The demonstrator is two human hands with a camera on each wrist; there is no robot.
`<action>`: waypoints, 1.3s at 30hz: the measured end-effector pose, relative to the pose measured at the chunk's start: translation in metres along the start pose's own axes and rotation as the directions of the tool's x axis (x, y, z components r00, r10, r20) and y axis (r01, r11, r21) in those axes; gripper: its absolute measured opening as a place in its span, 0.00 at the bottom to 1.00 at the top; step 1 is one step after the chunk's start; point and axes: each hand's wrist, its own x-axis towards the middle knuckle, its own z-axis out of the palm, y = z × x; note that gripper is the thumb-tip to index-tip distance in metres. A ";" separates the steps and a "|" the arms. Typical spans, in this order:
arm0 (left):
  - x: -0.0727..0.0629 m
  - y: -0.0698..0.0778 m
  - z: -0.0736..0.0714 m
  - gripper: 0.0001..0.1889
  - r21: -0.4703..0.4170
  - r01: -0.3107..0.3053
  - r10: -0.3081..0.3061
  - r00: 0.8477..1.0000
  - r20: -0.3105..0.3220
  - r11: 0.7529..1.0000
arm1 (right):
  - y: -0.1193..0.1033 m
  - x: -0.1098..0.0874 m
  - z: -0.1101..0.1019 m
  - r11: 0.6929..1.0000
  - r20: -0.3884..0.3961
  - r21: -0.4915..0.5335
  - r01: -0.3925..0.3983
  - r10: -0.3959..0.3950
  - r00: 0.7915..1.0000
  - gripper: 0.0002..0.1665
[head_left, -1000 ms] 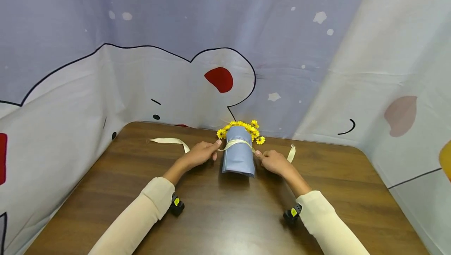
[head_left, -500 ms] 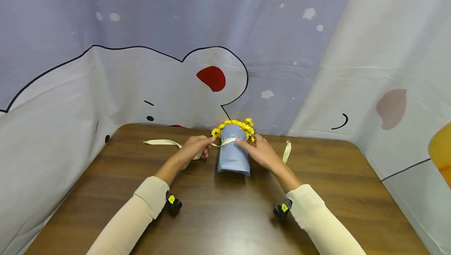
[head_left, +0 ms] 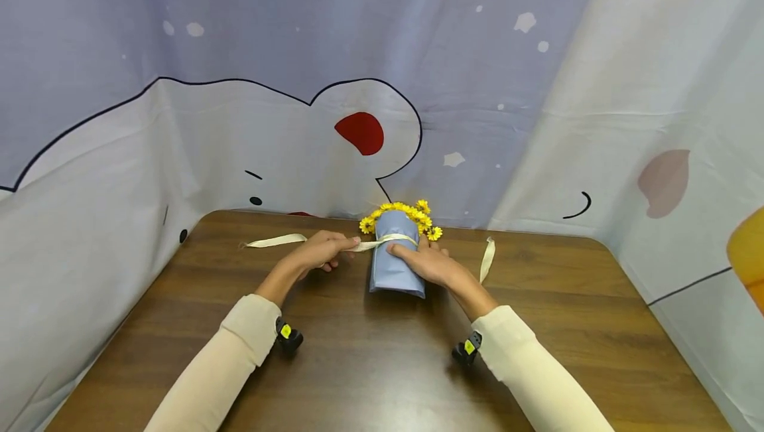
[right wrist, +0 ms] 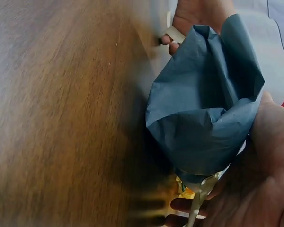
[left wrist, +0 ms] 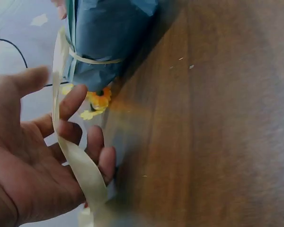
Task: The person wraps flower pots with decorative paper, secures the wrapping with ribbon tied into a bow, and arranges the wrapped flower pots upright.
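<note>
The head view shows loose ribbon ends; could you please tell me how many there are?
2: one end is left of the left hand, the other end right of the right hand. I see no others.

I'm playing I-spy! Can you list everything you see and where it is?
flowers: several, yellow, at the wrapper's far end
wrapper: one, blue, at the table's far side
ribbon: seemingly one, cream, around the wrapper
table: one, brown, below the hands
printed cloth: seemingly one, lilac and white, behind the table
wrist cameras: two, black, at the wrists
sleeves: two, cream, on the forearms
left hand: one, bare, on the ribbon
right hand: one, bare, on the wrapper
</note>
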 end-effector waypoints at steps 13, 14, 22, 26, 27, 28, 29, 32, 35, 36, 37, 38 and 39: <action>0.004 0.000 0.005 0.15 -0.397 -0.160 0.160 0.987 -0.033 0.904 | 0.007 0.008 0.000 1.000 0.025 -0.011 -0.013 0.013 1.000 0.75; 0.005 0.000 0.006 0.15 -0.459 -0.159 0.155 0.987 -0.048 0.874 | 0.010 0.012 0.001 1.000 0.025 -0.008 -0.015 0.015 1.000 0.76; 0.016 0.006 0.023 0.21 -0.916 -0.218 0.051 0.976 -0.213 0.338 | 0.025 0.037 0.010 1.000 0.021 -0.014 -0.014 0.015 1.000 0.82; 0.019 0.007 0.034 0.22 -0.921 -0.293 0.092 0.956 -0.279 0.256 | 0.020 0.030 0.008 1.000 0.018 -0.026 0.000 0.000 1.000 0.81; 0.020 0.007 0.036 0.22 -0.915 -0.308 0.113 0.951 -0.288 0.260 | 0.019 0.029 0.008 1.000 0.019 -0.031 -0.001 0.002 1.000 0.81; 0.020 0.008 0.038 0.22 -0.910 -0.317 0.133 0.947 -0.291 0.268 | 0.020 0.029 0.008 0.999 0.013 -0.034 0.002 -0.001 1.000 0.81; 0.021 0.008 0.040 0.22 -0.904 -0.322 0.152 0.945 -0.289 0.280 | 0.019 0.028 0.008 1.000 0.012 -0.031 0.001 0.000 1.000 0.80; 0.023 0.011 0.046 0.19 -0.894 -0.315 0.201 0.944 -0.261 0.318 | 0.020 0.031 0.009 1.000 0.020 -0.004 -0.016 0.016 1.000 0.78; 0.025 0.015 0.051 0.16 -0.872 -0.303 0.228 0.947 -0.228 0.385 | 0.022 0.032 0.010 1.000 0.006 -0.012 -0.002 0.002 1.000 0.78; 0.025 0.017 0.052 0.15 -0.860 -0.302 0.229 0.947 -0.223 0.411 | 0.025 0.036 0.012 1.000 0.000 -0.022 0.000 0.000 1.000 0.79; 0.026 0.018 0.053 0.15 -0.844 -0.304 0.231 0.948 -0.221 0.442 | 0.025 0.037 0.012 1.000 0.003 -0.028 0.000 0.000 1.000 0.79; 0.027 0.019 0.055 0.16 -0.824 -0.308 0.230 0.948 -0.221 0.476 | 0.024 0.036 0.011 1.000 0.004 -0.027 0.004 -0.004 1.000 0.79; 0.027 0.020 0.056 0.17 -0.798 -0.313 0.228 0.947 -0.224 0.514 | 0.022 0.033 0.010 1.000 0.004 -0.025 0.007 -0.007 1.000 0.78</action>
